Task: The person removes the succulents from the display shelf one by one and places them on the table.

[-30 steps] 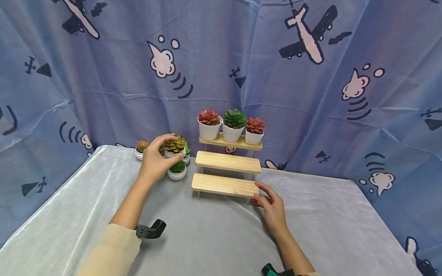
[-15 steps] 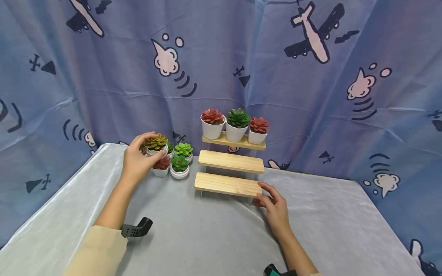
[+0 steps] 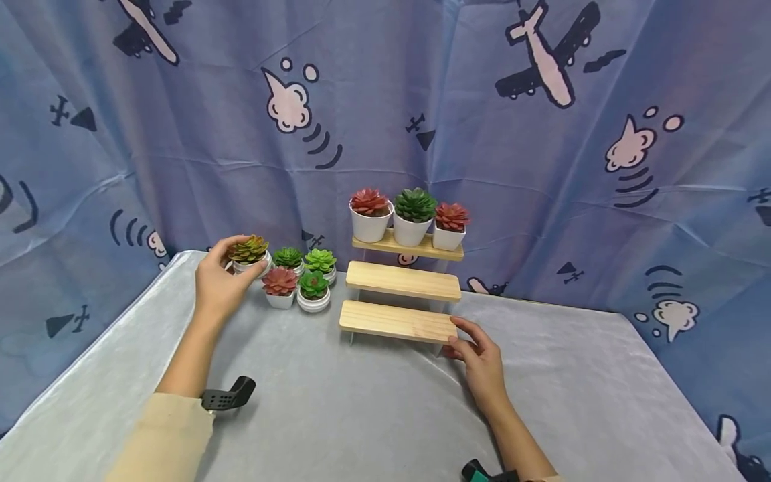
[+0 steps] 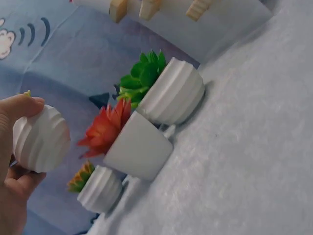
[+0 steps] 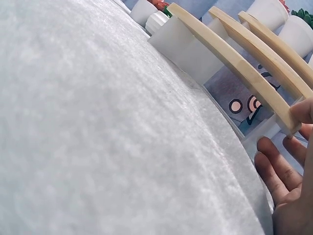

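My left hand (image 3: pixel 219 284) pinches a potted succulent (image 3: pixel 248 251) with yellow-green leaves and a white ribbed pot. In the left wrist view this pot (image 4: pixel 41 139) hangs above the table between thumb and fingers. Beside it stand a red succulent (image 3: pixel 280 281) in a smooth white pot and several green ones, including a front one (image 3: pixel 313 286). A small orange-tipped succulent (image 4: pixel 100 188) shows only in the left wrist view. My right hand (image 3: pixel 482 368) grips the right end of the lowest shelf (image 3: pixel 397 321) of a three-tier wooden stand, thumb and finger around the board.
On the stand's top shelf (image 3: pixel 424 248) are a red succulent (image 3: pixel 370 214), a green one (image 3: pixel 414 215) and another red one (image 3: pixel 450 226). The middle shelf (image 3: pixel 403 280) is bare wood. A patterned blue curtain (image 3: pixel 385 100) hangs behind the grey cloth-covered table (image 3: pixel 361 415).
My left hand has carried the yellow-green succulent leftward, away from the stand, uncovering the red and green succulents behind it. My right hand keeps its grip on the lowest shelf.
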`<action>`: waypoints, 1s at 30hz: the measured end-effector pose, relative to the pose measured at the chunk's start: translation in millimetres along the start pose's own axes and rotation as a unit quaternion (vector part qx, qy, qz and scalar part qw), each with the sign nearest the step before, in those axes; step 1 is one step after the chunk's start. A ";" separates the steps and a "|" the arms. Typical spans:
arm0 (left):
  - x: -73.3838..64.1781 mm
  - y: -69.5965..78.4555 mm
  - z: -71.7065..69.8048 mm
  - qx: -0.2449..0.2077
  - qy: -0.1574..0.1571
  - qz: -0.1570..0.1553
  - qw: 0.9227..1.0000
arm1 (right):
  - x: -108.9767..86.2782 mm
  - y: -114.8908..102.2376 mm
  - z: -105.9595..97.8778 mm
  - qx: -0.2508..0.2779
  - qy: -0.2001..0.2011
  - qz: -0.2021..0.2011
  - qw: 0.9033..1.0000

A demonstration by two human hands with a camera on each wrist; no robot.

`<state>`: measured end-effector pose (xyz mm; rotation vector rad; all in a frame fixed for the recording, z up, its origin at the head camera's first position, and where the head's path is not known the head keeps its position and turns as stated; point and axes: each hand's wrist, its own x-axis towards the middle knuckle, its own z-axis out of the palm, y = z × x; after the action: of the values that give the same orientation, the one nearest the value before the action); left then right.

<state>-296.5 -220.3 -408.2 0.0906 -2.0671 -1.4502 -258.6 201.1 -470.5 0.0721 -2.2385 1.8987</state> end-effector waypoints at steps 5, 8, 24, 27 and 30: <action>-3.1 -11.0 -2.5 -0.001 0.015 -0.018 1.000 | -2.3 -0.6 0.5 0.001 -0.004 -0.007 1.000; -4.5 -16.5 -3.6 -0.002 0.022 -0.021 1.000 | -2.2 -0.6 0.8 -0.002 -0.006 -0.006 1.000; -6.9 -49.3 -7.5 -0.052 0.013 -0.059 0.997 | -0.1 1.9 -1.3 -0.013 -0.005 0.007 1.000; -8.3 -54.1 -5.6 -0.056 -0.001 -0.059 0.997 | 0.2 2.2 -1.8 -0.011 -0.004 0.007 1.000; -9.7 -60.6 -3.9 -0.056 -0.022 -0.053 0.997 | 0.4 1.8 -2.2 -0.010 -0.003 0.007 1.000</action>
<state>-303.4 -244.1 -464.5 0.1259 -2.0382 -1.6448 -259.0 203.6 -471.8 0.0594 -2.2678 1.8845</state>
